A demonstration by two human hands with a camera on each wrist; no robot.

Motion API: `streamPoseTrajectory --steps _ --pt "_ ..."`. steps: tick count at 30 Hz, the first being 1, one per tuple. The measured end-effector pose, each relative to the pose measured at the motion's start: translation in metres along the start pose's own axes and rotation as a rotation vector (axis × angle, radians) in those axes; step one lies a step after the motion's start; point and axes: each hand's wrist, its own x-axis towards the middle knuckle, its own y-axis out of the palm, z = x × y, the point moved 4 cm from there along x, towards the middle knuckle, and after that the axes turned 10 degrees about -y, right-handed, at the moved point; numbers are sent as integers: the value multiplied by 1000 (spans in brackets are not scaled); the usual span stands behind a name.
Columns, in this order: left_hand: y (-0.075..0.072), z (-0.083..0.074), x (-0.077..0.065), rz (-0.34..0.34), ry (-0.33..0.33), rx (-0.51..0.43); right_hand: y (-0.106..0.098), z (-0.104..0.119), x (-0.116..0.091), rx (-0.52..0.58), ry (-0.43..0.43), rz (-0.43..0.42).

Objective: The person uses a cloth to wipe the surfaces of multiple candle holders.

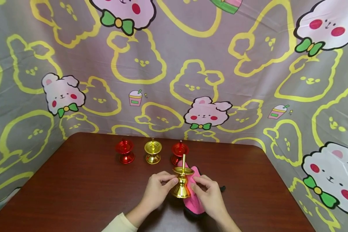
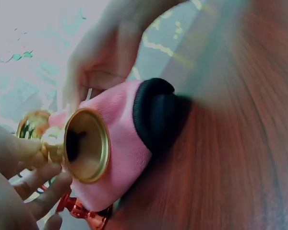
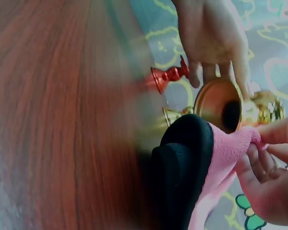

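A shiny gold candle holder (image 1: 181, 191), with a flared base, a shallow dish and a thin upright stem, is held just above the table. My left hand (image 1: 159, 190) grips it at the waist from the left, thumb and fingers round it. A pink fuzzy cloth (image 1: 195, 203) with black edging hangs against the holder's right side. My right hand (image 1: 211, 196) pinches this cloth by the holder; the right wrist view shows the pink fabric (image 3: 225, 148) between thumb and fingers. The hollow underside of the base (image 2: 92, 148) faces the left wrist camera.
Along the back of the dark brown wooden table (image 1: 84, 180) stand a red candle holder (image 1: 126, 156), a gold candle holder (image 1: 153, 158) and another red candle holder (image 1: 176, 158), partly covered. A patterned curtain (image 1: 162, 87) surrounds the table's far and side edges.
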Motion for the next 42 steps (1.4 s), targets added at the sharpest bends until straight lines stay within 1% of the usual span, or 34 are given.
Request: streamPoseTrajectory --steps 2,4,6,8,10,12,15,20,22,25,27,32,37,39,42 --pt "-1 3 2 35 -47 -96 -3 -4 0 43 1 17" --pt "0 7 3 90 -100 -202 -4 -7 -2 85 -9 48" --pt "2 11 3 155 -157 -283 -5 -10 -3 143 -14 83" --pt "4 15 2 236 -209 -348 -4 -12 -6 200 -27 121" --pt "7 18 0 323 -232 -367 -2 -14 -7 241 -27 155" --pt "8 19 -2 392 -224 -348 0 -13 -8 253 -28 176" --pt "8 21 -4 442 -176 -293 2 -12 -8 233 -44 199" --pt "5 21 -3 428 -93 -212 4 -10 -7 196 -81 213" --pt "4 21 -3 410 -71 -184 5 -10 -7 185 -72 213" --pt "3 20 -4 374 -50 -147 7 -10 -8 174 -31 203" --pt "2 19 -4 346 -40 -126 7 -9 -8 163 -18 194" --pt "3 17 -4 281 -18 -110 8 -3 -9 113 -41 171" --pt "6 13 -3 234 32 -113 7 1 -10 87 -24 130" --pt "7 12 -3 215 32 -112 7 2 -10 82 -9 114" --pt "6 13 -3 183 3 -102 7 3 -11 68 14 91"
